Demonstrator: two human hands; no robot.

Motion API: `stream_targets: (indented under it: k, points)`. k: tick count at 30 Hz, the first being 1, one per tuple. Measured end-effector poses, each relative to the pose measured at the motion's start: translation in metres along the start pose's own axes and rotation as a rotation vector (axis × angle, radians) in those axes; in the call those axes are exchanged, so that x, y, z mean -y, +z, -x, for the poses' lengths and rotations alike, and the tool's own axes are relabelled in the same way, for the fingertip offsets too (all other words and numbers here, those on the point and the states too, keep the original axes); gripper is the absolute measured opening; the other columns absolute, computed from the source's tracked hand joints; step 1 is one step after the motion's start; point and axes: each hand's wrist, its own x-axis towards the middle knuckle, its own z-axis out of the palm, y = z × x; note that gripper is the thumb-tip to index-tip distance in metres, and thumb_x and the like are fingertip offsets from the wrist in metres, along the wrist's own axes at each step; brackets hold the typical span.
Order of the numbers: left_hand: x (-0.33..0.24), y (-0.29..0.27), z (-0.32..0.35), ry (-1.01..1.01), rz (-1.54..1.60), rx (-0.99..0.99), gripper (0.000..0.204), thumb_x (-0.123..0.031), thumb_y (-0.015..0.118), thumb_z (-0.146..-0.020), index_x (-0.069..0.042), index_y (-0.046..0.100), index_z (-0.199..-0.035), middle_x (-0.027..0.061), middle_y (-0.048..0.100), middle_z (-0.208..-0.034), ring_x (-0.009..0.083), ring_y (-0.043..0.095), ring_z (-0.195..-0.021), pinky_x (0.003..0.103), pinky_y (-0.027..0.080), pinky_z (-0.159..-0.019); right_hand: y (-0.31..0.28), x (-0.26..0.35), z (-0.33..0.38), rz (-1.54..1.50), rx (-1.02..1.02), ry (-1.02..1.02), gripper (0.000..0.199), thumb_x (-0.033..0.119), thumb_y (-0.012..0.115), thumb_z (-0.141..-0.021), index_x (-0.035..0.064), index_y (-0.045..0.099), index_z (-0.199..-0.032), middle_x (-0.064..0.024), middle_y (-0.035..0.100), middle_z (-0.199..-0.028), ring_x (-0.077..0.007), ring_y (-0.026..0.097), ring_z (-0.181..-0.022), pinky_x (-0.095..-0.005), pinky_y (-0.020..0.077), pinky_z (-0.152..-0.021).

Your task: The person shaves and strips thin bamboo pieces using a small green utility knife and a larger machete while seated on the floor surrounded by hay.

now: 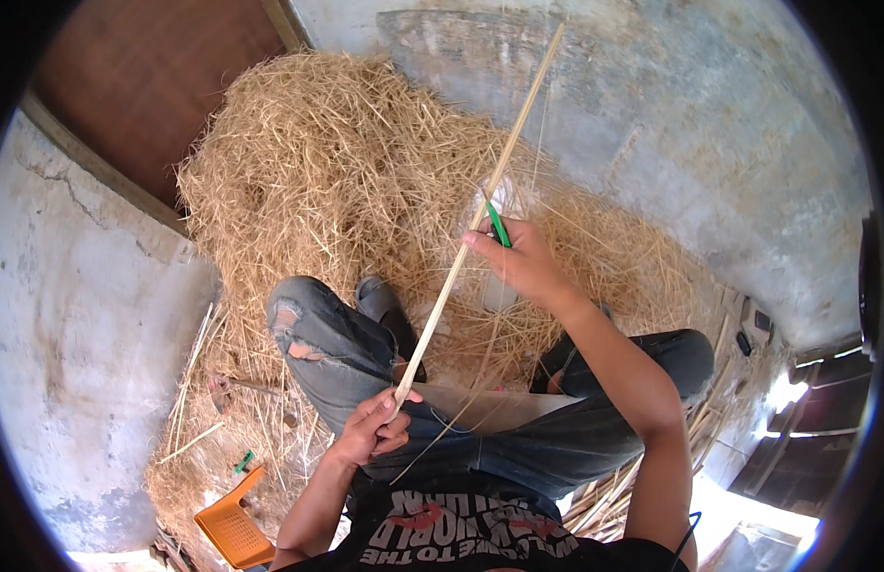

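A big heap of loose golden straw [346,181] fills the concrete floor [89,315] before the seated person. Across their lap slants a long, thin, pale bamboo strip [461,257], probably light, springy and splintery, best gripped near both ends. The right hand [520,262] pinches its middle, fingers also closed around a green-handled tool [498,226]. The left hand [370,431] has its fingers curled shut on the lower end.

Straw heap [346,162] ahead, raised knees [318,334] flanking; open wall-side right.
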Motion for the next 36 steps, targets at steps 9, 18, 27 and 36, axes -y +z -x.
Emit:
stream_targets:
  k: [9, 18, 27, 36]
  points:
    - [0.006, -0.028, 0.032, -0.04, -0.14, -0.054, 0.046, -0.036, 0.046, -0.11, 0.001, 0.057, -0.135, -0.0071, 0.026, -0.061, 0.0056, 0.021, -0.047, 0.023, 0.023, -0.047, -0.044, 0.029, -0.011, -0.14, -0.304, 0.182, 0.035, 0.039, 0.07, -0.097, 0.0033, 0.069, -0.099, 0.008, 0.038, -0.053, -0.0047, 0.033, -0.042, -0.0256, 0.0237, -0.042]
    - [0.001, -0.107, 0.114, -0.049, -0.294, -0.194, 0.042, -0.026, 0.062, -0.101, 0.008, 0.066, -0.125, -0.0029, 0.041, -0.057, 0.0068, 0.032, -0.045, 0.025, 0.025, -0.045, -0.122, 0.028, -0.027, -0.376, -0.675, 0.005, 0.037, 0.037, 0.068, -0.099, 0.0001, 0.068, -0.103, 0.004, 0.037, -0.06, -0.0076, 0.034, -0.047, -0.0287, 0.0262, -0.045]
    - [-0.01, -0.101, 0.106, -0.171, -0.696, -0.245, 0.026, -0.01, 0.07, -0.097, 0.002, 0.073, -0.119, 0.0068, 0.071, -0.083, 0.0131, 0.063, -0.074, 0.027, 0.051, -0.068, -0.121, 0.024, -0.02, -0.476, -0.677, -0.007, 0.035, 0.036, 0.064, -0.102, 0.0011, 0.065, -0.103, 0.0046, 0.035, -0.061, -0.0087, 0.036, -0.048, -0.0288, 0.0271, -0.045]
    - [-0.025, -0.085, 0.087, 0.073, -0.787, -0.308, 0.027, -0.019, 0.06, -0.105, 0.0, 0.072, -0.119, -0.0009, 0.054, -0.065, 0.0059, 0.044, -0.058, 0.024, 0.035, -0.054, -0.127, 0.025, -0.03, -0.025, -1.013, -0.139, 0.035, 0.039, 0.069, -0.098, 0.0044, 0.071, -0.097, 0.0011, 0.046, -0.057, -0.0096, 0.041, -0.046, -0.0298, 0.0343, -0.045]
